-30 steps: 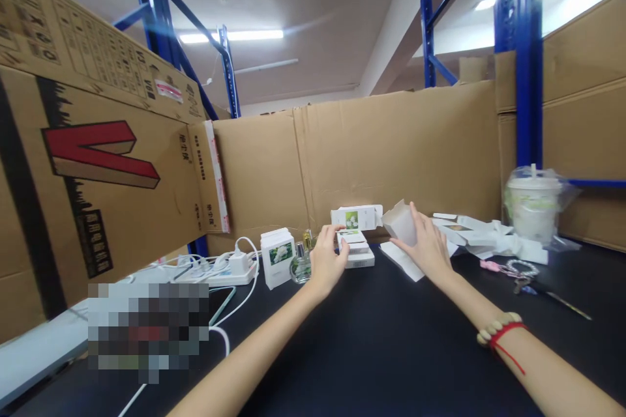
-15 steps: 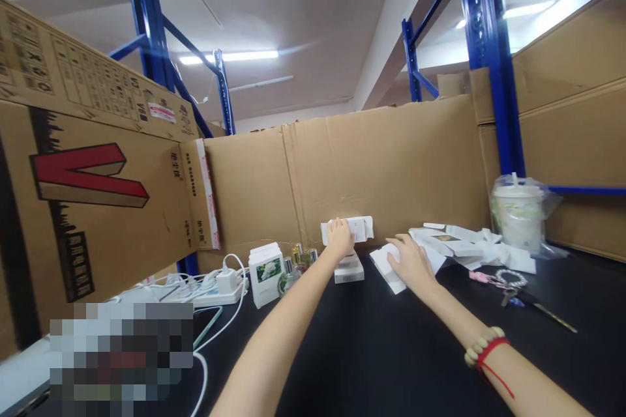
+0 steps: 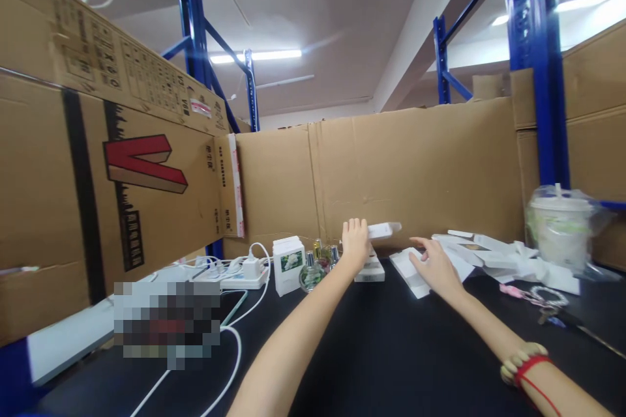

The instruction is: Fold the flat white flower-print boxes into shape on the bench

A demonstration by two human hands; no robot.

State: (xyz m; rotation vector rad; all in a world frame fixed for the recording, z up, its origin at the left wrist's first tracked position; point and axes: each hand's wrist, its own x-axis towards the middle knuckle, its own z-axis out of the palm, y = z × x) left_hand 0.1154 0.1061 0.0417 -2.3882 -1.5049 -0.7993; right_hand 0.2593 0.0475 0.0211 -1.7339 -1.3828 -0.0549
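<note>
My left hand [image 3: 356, 244] is closed around a small white box [image 3: 384, 230], whose flap end sticks out to the right. Just below it, a short stack of white boxes [image 3: 370, 269] lies on the black table. To the right, my right hand [image 3: 437, 268] hovers over or touches a flat white carton [image 3: 412, 273], its fingers spread; contact is hard to judge. Left of my left forearm stand glass perfume bottles [image 3: 311, 273] with silver and gold caps. Beside them is an upright white box with a flower picture [image 3: 288, 268].
Unfolded white cartons [image 3: 508, 257] are heaped at the right, near a bagged drink cup [image 3: 561, 228]. Keys with a beaded ring [image 3: 548, 298] lie in front. A power strip [image 3: 252, 273] and white cables occupy the left. A cardboard wall [image 3: 415, 169] closes off the back.
The view has swung left, so everything sits further right. The white box in my left hand has turned from its broad face to a narrower side. My right hand remains by the flat carton.
</note>
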